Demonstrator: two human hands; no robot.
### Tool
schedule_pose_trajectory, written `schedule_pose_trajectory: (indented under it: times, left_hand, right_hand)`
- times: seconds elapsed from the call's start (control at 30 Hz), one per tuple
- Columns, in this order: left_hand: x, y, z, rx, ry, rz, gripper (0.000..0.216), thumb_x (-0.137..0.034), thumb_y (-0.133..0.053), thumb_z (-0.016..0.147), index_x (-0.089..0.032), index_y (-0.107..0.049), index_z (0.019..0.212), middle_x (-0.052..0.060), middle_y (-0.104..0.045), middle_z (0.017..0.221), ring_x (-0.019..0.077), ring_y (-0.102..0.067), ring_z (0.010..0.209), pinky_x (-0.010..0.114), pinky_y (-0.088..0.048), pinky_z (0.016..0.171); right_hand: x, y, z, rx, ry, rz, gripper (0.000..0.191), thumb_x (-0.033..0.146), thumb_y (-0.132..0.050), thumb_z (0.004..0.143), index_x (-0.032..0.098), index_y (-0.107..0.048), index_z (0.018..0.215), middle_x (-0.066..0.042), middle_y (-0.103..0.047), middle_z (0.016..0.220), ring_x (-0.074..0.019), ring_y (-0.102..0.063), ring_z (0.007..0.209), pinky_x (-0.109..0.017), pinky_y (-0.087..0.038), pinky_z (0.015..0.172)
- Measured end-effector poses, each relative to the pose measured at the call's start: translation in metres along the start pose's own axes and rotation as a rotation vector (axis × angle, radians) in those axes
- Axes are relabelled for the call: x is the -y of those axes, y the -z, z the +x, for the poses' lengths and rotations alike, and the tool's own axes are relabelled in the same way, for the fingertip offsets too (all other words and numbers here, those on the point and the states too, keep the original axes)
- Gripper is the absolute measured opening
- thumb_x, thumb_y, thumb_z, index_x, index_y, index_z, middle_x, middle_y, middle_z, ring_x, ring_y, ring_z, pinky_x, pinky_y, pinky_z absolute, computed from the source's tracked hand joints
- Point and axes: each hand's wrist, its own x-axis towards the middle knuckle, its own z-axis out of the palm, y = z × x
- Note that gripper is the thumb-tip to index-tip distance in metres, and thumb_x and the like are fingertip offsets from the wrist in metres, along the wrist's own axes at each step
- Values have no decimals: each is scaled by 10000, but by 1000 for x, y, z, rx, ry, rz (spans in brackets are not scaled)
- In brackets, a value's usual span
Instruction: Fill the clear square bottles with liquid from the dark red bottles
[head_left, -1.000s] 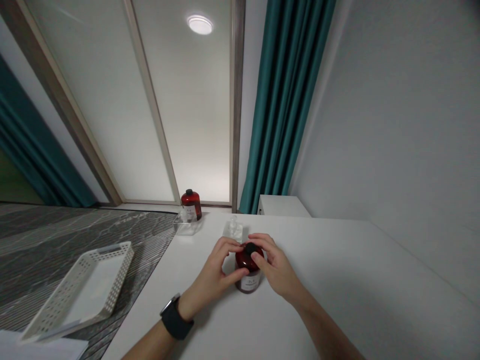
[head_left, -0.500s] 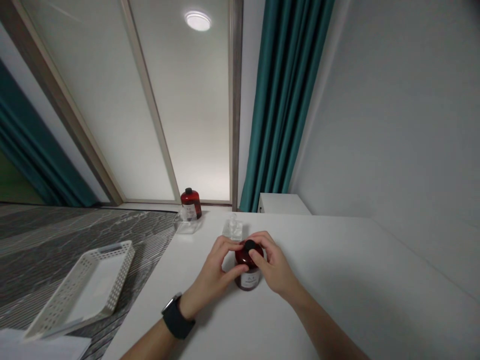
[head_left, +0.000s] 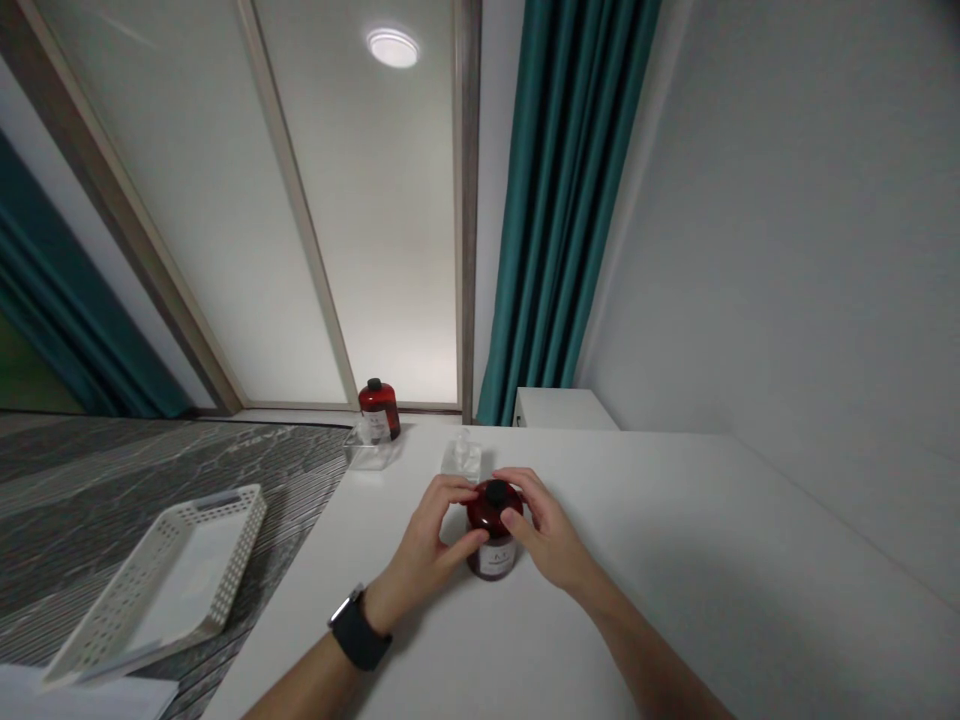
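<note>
A dark red bottle (head_left: 487,520) with a black cap (head_left: 496,491) and a white label stands upright on the white table (head_left: 660,570). My left hand (head_left: 426,542) curves around its left side, thumb low near the label and fingers at the shoulder. From the right, my right hand (head_left: 553,538) holds the bottle, its thumb on the shoulder beside the cap and its fingers reaching behind. Just beyond the bottle lies a clear item (head_left: 463,456), perhaps a pump head in clear wrapping; its kind is hard to make out.
At the table's far left corner stands a second red bottle (head_left: 380,408) behind a clear tray-like container (head_left: 369,457). Left of the table is a white perforated basket (head_left: 247,545), with white sheets (head_left: 82,694) near it. A white cabinet (head_left: 566,408) stands past the far edge.
My right thumb has slid off the black cap down to the bottle's shoulder, so the cap shows more fully. My left hand keeps nearly the same grip. The view has shifted slightly.
</note>
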Motion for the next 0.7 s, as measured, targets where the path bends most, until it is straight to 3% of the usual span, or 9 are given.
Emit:
schedule_pose_trajectory:
  times: [0.1,0.17,0.3,0.5,0.7]
  left_hand:
    - [5,7,1,-70,59,76,155,-178,-563,956,-218,-556,1105,44,-596,1014,198,-591,939,322,-496,840]
    - [11,13,3,-118,102,143,101,-162,-527,959,-205,-561,1045,35,-596,949,194,-590,886,318,-494,802]
    - [28,24,4,-52,159,284,103,-199,-501,972,-194,-603,961,47,-611,915,222,-602,899,358,-500,816]
    - [51,24,-5,79,224,409,264,-148,-486,936,-212,-672,1112,110,-512,1193,258,-594,1055,477,-519,971]
    - [55,19,-10,143,191,435,379,-125,-501,924,-232,-619,1268,146,-410,1384,273,-590,1133,504,-532,1005]
  right_hand:
    - [-5,3,-8,99,-140,-24,862,238,-800,728,270,-379,1479,-99,-493,1462,-280,-471,1359,-465,-343,1161]
    - [-10,5,-10,116,-213,-65,982,185,-833,664,280,-334,1505,-100,-458,1516,-294,-436,1400,-496,-297,1189]
    - [-24,11,-7,0,-243,-165,870,200,-795,685,254,-398,1458,-117,-489,1497,-305,-459,1383,-533,-295,1185]
    - [-40,21,2,-155,-241,-212,810,256,-752,726,255,-388,1450,-123,-521,1464,-302,-529,1310,-493,-464,1050]
    - [-49,20,3,-218,-241,-212,803,297,-741,745,260,-382,1462,-113,-543,1438,-297,-569,1252,-461,-510,975]
